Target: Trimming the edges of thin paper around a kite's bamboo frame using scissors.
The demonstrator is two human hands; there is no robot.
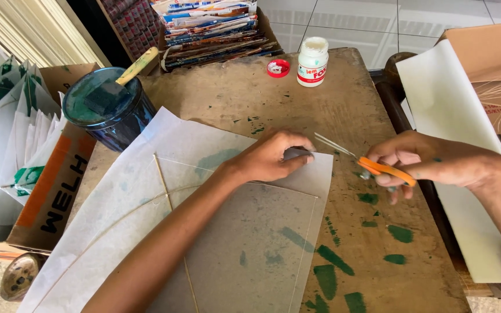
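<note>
Left hand presses corner of thin white paper sheet flat on paint-stained wooden desk, fingers pinching its edge. Right hand grips orange-handled scissors, blades parted toward that edge. Glue jar stands well apart, behind.

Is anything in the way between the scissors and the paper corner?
Nothing visible blocks them. The open scissors in the right hand point straight at the thin paper corner that the left hand pinches, with only bare table beneath.
</note>
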